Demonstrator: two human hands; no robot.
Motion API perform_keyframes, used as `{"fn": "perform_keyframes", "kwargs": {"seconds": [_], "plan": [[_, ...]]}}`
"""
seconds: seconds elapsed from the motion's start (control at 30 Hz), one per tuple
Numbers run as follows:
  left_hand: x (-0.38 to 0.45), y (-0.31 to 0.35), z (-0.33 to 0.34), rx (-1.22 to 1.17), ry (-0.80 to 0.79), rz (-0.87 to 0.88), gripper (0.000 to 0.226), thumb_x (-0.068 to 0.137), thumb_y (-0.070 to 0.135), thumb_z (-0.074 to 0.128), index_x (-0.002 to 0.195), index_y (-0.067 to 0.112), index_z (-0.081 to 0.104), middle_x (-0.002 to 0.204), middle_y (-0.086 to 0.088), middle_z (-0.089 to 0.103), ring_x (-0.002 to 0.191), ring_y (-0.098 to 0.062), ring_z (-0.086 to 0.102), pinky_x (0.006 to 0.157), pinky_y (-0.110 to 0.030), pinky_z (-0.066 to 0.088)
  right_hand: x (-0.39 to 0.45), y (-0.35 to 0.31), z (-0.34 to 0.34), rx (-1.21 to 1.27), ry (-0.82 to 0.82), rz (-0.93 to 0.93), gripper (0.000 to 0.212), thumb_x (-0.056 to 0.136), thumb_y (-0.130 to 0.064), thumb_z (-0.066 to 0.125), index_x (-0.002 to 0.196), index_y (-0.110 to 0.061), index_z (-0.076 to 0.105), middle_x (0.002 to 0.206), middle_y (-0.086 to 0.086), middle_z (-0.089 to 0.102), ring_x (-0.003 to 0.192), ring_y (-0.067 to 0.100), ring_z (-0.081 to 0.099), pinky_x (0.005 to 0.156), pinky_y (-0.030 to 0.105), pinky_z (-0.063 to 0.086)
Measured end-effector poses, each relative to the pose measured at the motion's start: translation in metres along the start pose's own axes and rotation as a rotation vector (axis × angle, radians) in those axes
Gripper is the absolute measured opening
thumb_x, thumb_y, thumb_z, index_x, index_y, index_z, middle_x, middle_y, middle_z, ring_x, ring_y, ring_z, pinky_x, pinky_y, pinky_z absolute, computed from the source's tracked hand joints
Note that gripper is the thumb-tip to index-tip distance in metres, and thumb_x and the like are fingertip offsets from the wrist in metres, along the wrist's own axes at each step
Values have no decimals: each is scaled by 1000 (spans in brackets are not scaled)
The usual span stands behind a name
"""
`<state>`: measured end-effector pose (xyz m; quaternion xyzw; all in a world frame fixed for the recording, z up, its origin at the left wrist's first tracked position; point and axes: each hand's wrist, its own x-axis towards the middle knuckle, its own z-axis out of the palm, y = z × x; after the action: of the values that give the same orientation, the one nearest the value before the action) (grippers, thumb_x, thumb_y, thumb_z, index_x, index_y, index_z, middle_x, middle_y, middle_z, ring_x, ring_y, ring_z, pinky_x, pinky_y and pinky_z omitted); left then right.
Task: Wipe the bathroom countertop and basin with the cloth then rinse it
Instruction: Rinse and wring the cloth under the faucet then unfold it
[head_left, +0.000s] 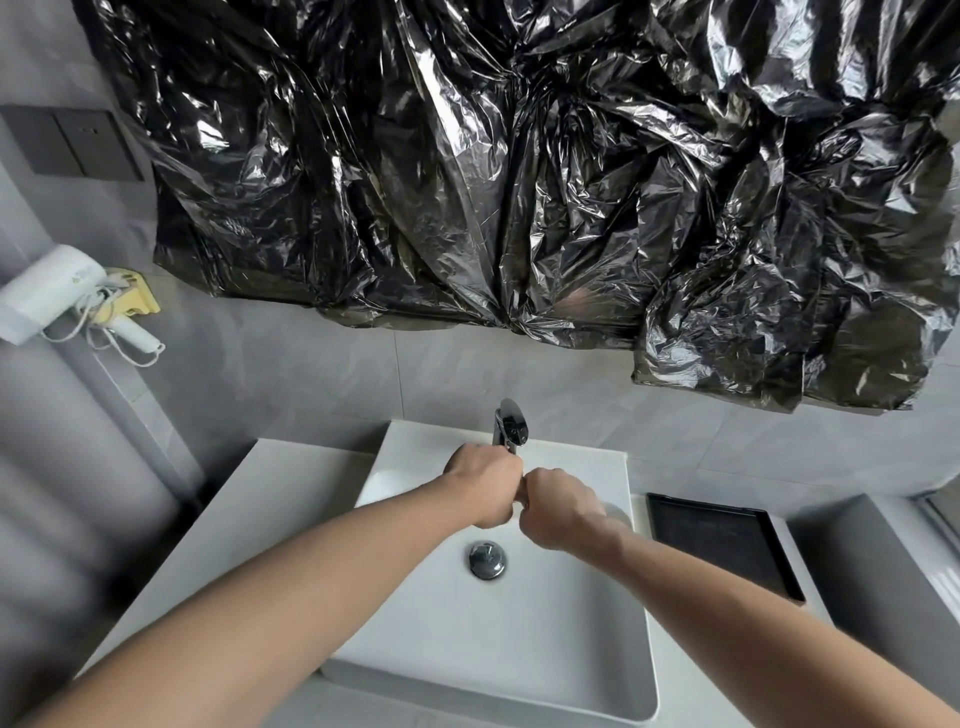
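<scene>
A white rectangular basin (519, 654) sits on the pale countertop (244, 514), with a chrome drain plug (487, 559) in its floor. Both fists meet over the back of the basin, just below the spout of the chrome faucet (511, 423). My left hand (485, 486) and my right hand (558, 506) are curled tight, knuckles almost touching. They grip the cloth (521, 488), of which only a pale sliver shows between them. Whether water runs from the faucet cannot be made out.
A black tray (722, 545) lies on the counter to the right of the basin. Crumpled black plastic sheeting (519, 182) covers the wall above. A white hair dryer (52, 296) hangs at the left wall below a dark switch plate (72, 143).
</scene>
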<state>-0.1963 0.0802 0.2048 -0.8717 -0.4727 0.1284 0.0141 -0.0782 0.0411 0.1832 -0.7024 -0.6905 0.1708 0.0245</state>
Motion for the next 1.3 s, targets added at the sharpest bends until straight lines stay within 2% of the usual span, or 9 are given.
{"fn": "perform_keyframes", "kwargs": {"seconds": [0.13, 0.3, 0.5, 0.7, 0.8, 0.87, 1.03, 1.13, 1.3], "plan": [[2, 4, 5, -308, -239, -140, 4, 77, 14, 55, 77, 15, 51, 85, -5, 59, 75, -30, 57, 59, -29, 42, 0, 5, 10, -200, 98, -97, 30, 84, -8, 51, 103, -24, 69, 105, 9, 73, 96, 37, 67, 70, 33, 37], [-1, 1, 7, -390, -426, -123, 12, 74, 10, 63, 82, 11, 54, 80, -8, 55, 66, -27, 49, 54, -27, 36, -1, 9, 20, -236, 149, -171, 25, 87, -10, 50, 101, -26, 62, 103, 7, 73, 91, 38, 65, 69, 36, 34], [-24, -1, 23, -293, 159, -22, 25, 80, 11, 56, 104, 19, 53, 106, -7, 63, 99, -35, 63, 71, -37, 44, 1, 18, 12, 185, -47, 11, 7, 79, -18, 61, 72, -17, 59, 75, 1, 62, 71, 28, 55, 55, 33, 39], [-37, -18, 53, -203, 446, 359, 77, 82, 21, 63, 149, 30, 27, 150, 7, 34, 119, -18, 51, 92, -35, 49, -6, 29, -15, 815, -510, 145, 42, 82, -7, 72, 66, -23, 37, 59, -2, 31, 49, 13, 23, 49, 27, 14], [-33, -17, 53, -217, 515, 384, 69, 77, 26, 71, 139, 26, 40, 130, 4, 49, 104, -17, 55, 83, -32, 50, -15, 18, -23, 866, -812, 38, 44, 86, -5, 67, 69, -29, 35, 56, -8, 22, 50, 11, 13, 49, 25, 8], [-28, -17, 48, -234, 625, 382, 41, 73, 21, 73, 108, 24, 52, 101, 6, 53, 83, -15, 54, 67, -32, 50, -17, 8, -23, 912, -890, 15, 46, 86, -4, 65, 65, -29, 33, 55, -8, 20, 48, 9, 11, 45, 23, 7], [-21, -16, 23, -53, 355, 198, 4, 86, 20, 60, 90, 20, 60, 88, -3, 70, 82, -32, 66, 60, -33, 36, -16, -12, -9, 674, -513, 130, 34, 80, -3, 61, 62, -22, 39, 57, -2, 31, 47, 14, 25, 45, 25, 16], [-20, -8, 10, 61, 141, 127, 13, 81, 16, 63, 93, 19, 69, 97, -8, 74, 90, -33, 69, 68, -34, 43, -14, -17, 1, 222, -251, 31, 23, 84, -3, 50, 66, -16, 43, 62, -1, 43, 64, 26, 47, 50, 28, 33], [-19, 9, 13, -13, 29, 5, 11, 79, 13, 66, 83, 20, 59, 96, -8, 71, 81, -30, 64, 66, -33, 41, -15, -4, 15, 19, -75, 2, 21, 82, -6, 53, 67, -18, 46, 68, -2, 52, 77, 31, 54, 65, 31, 41]]}}
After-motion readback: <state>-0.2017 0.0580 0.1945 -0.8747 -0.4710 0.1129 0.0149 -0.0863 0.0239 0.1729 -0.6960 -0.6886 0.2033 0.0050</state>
